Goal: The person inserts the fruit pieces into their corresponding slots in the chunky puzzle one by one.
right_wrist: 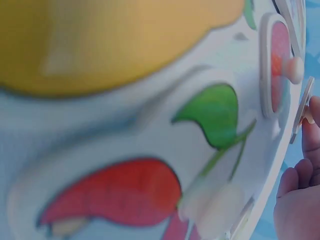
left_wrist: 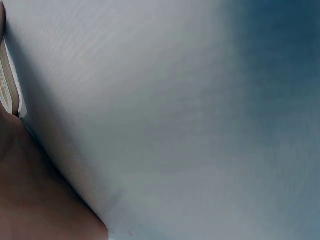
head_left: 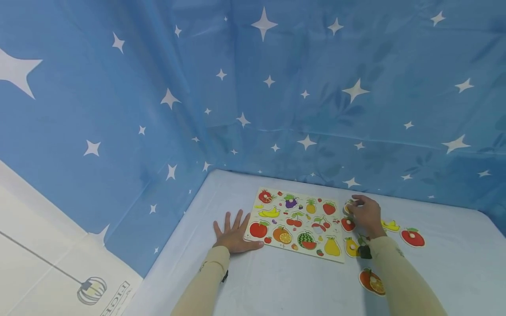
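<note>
A pale puzzle board (head_left: pixel 298 252) printed with colourful fruit lies on the white table. My left hand (head_left: pixel 233 237) rests with spread fingers at its left edge, the thumb over the lower-left corner; the left wrist view catches only part of the palm (left_wrist: pixel 45 185). Right of the board, my right hand (head_left: pixel 365 215) pinches a small orange-yellow fruit piece (head_left: pixel 348 206), whose kind I cannot tell. In the right wrist view this thin piece (right_wrist: pixel 301 112) appears edge-on at the fingertips. Just below the hand lie a red knobbed piece (head_left: pixel 348 224) and a yellow pear piece (head_left: pixel 351 247).
An orange piece (head_left: pixel 371 281) lies beside the right forearm. Beyond that wrist are a banana piece (head_left: pixel 390 225) and a red apple piece (head_left: pixel 413 237). A knobbed piece with a green leaf (right_wrist: pixel 215 115) is close to the right wrist camera. Blue starry cloth (head_left: pixel 284 105) hangs behind the table.
</note>
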{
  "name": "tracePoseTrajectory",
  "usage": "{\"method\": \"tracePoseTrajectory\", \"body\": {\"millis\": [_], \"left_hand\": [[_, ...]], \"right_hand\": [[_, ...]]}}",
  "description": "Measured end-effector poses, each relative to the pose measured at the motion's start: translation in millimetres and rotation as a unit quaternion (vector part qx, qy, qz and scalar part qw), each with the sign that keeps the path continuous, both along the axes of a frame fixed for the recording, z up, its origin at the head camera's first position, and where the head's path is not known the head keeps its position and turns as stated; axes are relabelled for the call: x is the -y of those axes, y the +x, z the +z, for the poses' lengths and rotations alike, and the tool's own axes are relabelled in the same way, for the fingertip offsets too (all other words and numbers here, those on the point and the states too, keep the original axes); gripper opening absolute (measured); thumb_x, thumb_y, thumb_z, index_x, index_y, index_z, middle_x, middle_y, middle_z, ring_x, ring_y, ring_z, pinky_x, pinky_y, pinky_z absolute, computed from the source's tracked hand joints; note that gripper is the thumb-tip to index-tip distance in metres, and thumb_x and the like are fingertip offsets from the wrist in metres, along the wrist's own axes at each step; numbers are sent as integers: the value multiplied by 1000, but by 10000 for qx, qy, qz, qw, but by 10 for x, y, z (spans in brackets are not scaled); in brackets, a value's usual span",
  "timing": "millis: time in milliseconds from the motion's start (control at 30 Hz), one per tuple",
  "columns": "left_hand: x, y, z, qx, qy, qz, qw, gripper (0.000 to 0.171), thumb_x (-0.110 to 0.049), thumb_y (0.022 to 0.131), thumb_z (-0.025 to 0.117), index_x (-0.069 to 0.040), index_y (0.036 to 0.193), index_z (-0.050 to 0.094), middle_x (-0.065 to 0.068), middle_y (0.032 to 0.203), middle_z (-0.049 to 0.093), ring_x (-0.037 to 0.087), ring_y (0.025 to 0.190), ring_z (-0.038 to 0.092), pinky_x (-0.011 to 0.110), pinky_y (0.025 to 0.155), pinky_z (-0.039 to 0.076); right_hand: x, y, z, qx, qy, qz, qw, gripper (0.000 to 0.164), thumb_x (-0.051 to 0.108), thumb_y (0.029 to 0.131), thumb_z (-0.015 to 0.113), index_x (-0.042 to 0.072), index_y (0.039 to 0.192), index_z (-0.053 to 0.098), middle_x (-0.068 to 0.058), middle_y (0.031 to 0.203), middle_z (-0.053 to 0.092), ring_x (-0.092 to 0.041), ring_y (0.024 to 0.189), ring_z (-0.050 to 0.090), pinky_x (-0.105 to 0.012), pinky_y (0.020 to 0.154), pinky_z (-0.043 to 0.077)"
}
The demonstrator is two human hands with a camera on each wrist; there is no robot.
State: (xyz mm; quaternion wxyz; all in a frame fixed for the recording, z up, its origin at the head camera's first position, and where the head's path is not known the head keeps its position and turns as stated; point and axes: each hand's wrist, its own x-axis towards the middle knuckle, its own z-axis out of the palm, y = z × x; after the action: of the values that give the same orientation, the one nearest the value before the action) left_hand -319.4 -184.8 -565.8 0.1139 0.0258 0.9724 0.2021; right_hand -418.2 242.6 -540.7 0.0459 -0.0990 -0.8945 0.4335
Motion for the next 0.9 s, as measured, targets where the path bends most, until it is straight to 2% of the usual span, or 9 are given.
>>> {"method": "tracePoseTrajectory", "body": {"millis": [100,233,333,400,467,733,900], "left_hand": [[14,15,44,-15,-10,24,10000,116,-79,81,71,-25,173,25,6,180,9,44,162,-5,78,118,-9],[28,46,93,96,-27,40,9999,116,-76,83,70,-25,174,20,5,181,5,43,162,-10,76,118,-13],[30,67,118,80,-14,33,10000,115,-75,84,71,-23,173,21,6,181,6,44,162,-10,76,118,-14],[28,89,176,101,-12,28,9999,114,-74,84,71,-22,173,22,7,180,7,45,162,-8,77,118,-12],[30,96,190,-3,40,30,10000,113,-73,84,73,-20,172,26,9,180,11,45,162,-4,78,118,-10],[47,26,31,23,-112,-12,9999,115,-78,84,67,-25,174,18,5,181,3,43,162,-10,76,117,-14],[22,-5,2,-52,-47,-73,9999,117,-81,82,67,-25,173,22,6,180,7,44,162,-6,77,118,-11]], "right_hand": [[7,3,28,83,-32,-83,9999,51,10,104,67,-9,149,54,-28,126,62,-41,110,56,-56,96,50],[19,12,76,113,-132,-114,9998,52,11,104,66,-8,150,53,-28,129,61,-42,115,55,-58,101,48],[1,16,123,29,-192,-31,9998,53,12,104,66,-8,151,53,-28,130,61,-41,115,54,-54,97,49],[-24,7,150,-28,-181,37,9998,54,13,104,66,-9,151,52,-28,129,61,-40,113,55,-50,92,49],[-40,-2,179,-81,-134,99,9998,55,14,104,66,-9,152,52,-27,130,61,-39,111,56,-46,87,49],[39,12,305,-444,-9,170,9989,50,13,103,67,-11,145,57,-26,121,63,-36,101,58,-36,75,48],[136,29,338,-748,60,219,9969,46,7,101,68,-11,141,60,-25,113,66,-33,94,62,-34,71,49]]}}
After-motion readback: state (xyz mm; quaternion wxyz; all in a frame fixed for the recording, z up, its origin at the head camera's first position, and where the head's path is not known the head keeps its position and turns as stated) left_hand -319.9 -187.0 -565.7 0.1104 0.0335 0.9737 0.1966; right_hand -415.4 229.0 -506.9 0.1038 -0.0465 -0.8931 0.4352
